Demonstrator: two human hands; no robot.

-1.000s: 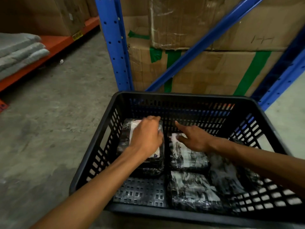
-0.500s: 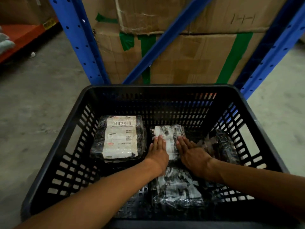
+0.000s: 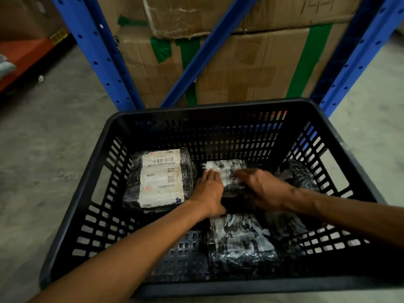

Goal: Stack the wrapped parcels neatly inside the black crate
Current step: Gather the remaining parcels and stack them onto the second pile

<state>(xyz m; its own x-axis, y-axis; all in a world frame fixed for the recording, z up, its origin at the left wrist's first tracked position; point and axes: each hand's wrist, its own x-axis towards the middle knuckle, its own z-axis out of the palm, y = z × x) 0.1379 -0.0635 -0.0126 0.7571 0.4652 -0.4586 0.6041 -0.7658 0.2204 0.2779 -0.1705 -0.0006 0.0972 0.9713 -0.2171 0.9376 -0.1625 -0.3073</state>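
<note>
Head view: left hand [image 3: 209, 192] and right hand [image 3: 261, 189] flank the middle parcel [image 3: 226, 169] in the crate [image 3: 218, 108] — fingers flat against it, grip unclear. Labelled parcel [image 3: 160, 179] just left of it; another parcel [image 3: 240, 239] nearer — fourth [image 3: 299, 173] right.

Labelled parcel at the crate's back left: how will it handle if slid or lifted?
The labelled parcel is wrapped in glossy film, so it probably slides easily on the black crate floor and may slip in the hands. It lies flat and blocky, so it is unlikely to roll or tip. The wrinkled wrap suggests soft contents with some give; weight is unclear.
</note>
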